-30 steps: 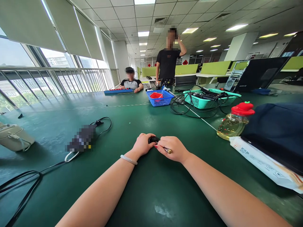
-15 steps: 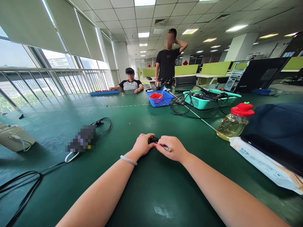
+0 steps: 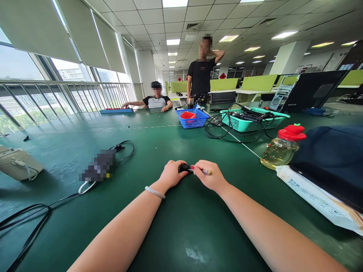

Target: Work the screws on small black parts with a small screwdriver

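My left hand (image 3: 170, 174), with a pale bangle (image 3: 154, 192) at its wrist, is closed around a small black object (image 3: 183, 168) on the green table. The object's kind is too small to make out. A slim, pen-like stick (image 3: 208, 172) with a tan rear end is pinched in my right hand (image 3: 209, 177), just to the right of the black object. The stick's grey front end points left toward the object and lies close to it; whether it touches cannot be seen.
A blurred dark item (image 3: 99, 166) with a cord lies left, near a beige bag (image 3: 18, 163). Ahead stand a blue basket (image 3: 191, 122) and a green basket (image 3: 241, 125) of cables. At right are a red-lidded bottle (image 3: 280, 153) and white pack (image 3: 314, 198). Two people are beyond.
My right hand has shifted slightly right with the stick, away from the black object. My left hand keeps its hold. The seated person's arm and the blue tray have moved left.
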{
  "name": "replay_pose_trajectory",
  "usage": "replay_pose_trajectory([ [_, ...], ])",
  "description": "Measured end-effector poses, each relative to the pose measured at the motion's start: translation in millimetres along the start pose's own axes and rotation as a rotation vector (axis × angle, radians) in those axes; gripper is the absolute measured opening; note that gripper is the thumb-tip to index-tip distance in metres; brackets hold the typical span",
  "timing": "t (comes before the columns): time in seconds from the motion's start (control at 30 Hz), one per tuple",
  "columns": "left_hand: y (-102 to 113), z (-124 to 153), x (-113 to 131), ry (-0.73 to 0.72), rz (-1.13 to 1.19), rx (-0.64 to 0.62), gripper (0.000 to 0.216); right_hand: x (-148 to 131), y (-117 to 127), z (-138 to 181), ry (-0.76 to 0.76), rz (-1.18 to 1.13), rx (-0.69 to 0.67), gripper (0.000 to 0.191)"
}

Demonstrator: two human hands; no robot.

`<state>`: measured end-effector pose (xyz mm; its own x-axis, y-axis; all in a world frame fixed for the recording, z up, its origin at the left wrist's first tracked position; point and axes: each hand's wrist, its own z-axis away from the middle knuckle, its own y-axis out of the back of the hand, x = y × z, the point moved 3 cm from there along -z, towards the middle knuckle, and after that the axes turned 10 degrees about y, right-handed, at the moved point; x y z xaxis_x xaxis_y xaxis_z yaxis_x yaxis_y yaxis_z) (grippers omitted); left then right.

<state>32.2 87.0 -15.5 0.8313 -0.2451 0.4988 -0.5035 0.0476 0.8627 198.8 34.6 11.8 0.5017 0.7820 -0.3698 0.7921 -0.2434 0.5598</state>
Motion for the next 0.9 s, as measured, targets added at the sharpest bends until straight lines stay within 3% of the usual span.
replay_pose_trajectory([
  [0.13, 0, 1, 1, 0.002, 0.015, 0.009, 0.035, -17, 0, 0, 0.316, 0.193, -0.141, 0.041],
  [0.27, 0, 1, 1, 0.012, 0.025, 0.004, 0.034, -16, 1, 0, 0.325, 0.171, -0.169, 0.04],
  [0.37, 0, 1, 0, 0.003, 0.021, 0.003, 0.034, -6, 2, 0, 0.132, 0.035, -0.108, 0.043],
  [0.53, 2, 3, 0, 0.012, 0.022, -0.002, 0.037, 21, 4, 3, -0.33, -0.224, 0.182, 0.056],
  [0.63, 3, 3, 1, 0.019, 0.033, -0.007, 0.037, 36, -1, 7, -0.546, -0.35, 0.272, 0.059],
  [0.9, 3, 3, 1, 0.029, 0.038, -0.013, 0.035, 51, -11, 12, -0.876, -0.841, 0.416, 0.052],
])
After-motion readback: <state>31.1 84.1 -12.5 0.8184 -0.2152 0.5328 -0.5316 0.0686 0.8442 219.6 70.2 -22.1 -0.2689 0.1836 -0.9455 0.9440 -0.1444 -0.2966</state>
